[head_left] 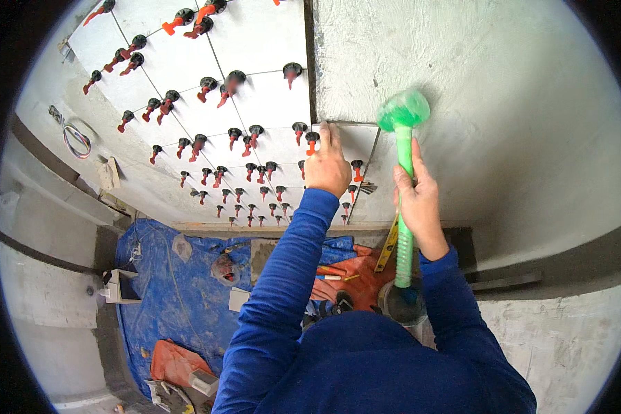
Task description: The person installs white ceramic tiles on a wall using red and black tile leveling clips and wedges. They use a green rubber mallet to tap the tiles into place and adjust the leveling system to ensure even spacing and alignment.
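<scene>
My right hand (421, 203) is wrapped round the handle of a green mallet (404, 159), its head raised near the bare wall and slightly blurred. My left hand (329, 164) rests with fingers stretched and pointing up on a white wall tile (355, 141), fingertips near its top edge. Beside those fingers sits a tile levelling clip with a black and red knob (312, 141). Another such clip (357, 169) is at the tile's lower right. Rows of white tiles (269, 34) with many of these clips cover the wall to the left.
Bare plastered wall (517, 124) extends to the right. Below, a blue tarp (165, 290) and orange sheet (366, 276) cover the floor. A yellow spirit level (388, 245) leans near a dark bucket (401, 303). Loose wires (76, 138) stick out of the wall at left.
</scene>
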